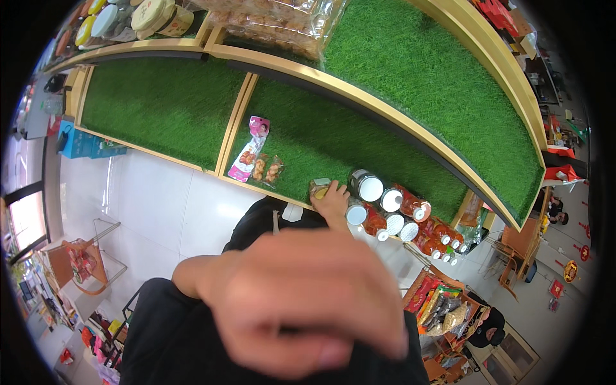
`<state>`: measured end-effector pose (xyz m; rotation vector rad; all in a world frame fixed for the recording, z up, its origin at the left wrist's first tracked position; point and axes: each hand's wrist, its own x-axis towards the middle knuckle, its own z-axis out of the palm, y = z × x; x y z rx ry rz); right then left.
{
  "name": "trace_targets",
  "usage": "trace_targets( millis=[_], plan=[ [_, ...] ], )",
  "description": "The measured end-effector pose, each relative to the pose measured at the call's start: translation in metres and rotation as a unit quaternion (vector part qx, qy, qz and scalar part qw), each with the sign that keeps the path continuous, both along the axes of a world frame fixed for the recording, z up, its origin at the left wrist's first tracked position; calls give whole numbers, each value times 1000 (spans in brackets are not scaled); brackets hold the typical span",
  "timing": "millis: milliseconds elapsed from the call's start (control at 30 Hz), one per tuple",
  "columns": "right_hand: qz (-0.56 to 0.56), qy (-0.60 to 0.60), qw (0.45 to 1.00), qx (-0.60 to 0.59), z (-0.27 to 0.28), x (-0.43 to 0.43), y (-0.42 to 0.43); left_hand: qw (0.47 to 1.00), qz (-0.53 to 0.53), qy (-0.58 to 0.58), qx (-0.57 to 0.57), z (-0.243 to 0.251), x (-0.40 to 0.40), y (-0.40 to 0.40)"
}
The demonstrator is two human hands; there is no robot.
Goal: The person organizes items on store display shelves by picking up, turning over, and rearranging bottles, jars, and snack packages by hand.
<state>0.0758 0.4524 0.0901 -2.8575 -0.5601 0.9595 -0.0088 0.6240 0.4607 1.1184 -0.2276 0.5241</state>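
My left hand (308,303) is close to the camera, large and blurred, its fingers curled; whether it holds anything is hidden. Farther off, my right hand (332,202) has its fingers around a small clear jar (319,187) with a yellowish end, near the shelf's front edge. Beside it to the right, white-lidded jars (370,188) and bottles with red contents (415,204) lie or stand in a cluster on green artificial turf (298,144). Left of the jar lie a pink and white snack packet (250,149) and two small clear food packets (267,171).
A wooden divider (236,125) splits the turf-lined shelf. Above it, a raised wooden rim (337,79) borders another turf tier holding large bagged snacks (269,24) and tubs (154,19). At lower right are a basket of packets (442,308) and a person in black (488,327).
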Motion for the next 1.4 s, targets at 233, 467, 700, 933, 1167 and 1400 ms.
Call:
trace_targets(
  millis=[233,467,700,933,1167,1400],
  plan=[
    [7,-10,1000,2,-10,12,-17,997,46,-45,-53,42,1,-22],
    [13,49,998,29,-7,9,-17,999,9,-52,-13,52,10,-49],
    [65,-95,972,205,-2,-3,-39,995,-71,-58,26,54,40,-87],
    [-16,-43,921,386,42,-24,-69,981,-171,-53,72,63,69,-147],
    [-68,-141,851,501,75,14,-119,965,-232,-51,107,65,93,-214],
    [-138,-178,801,555,84,42,-174,954,-250,-56,155,60,107,-276]
  ],
)
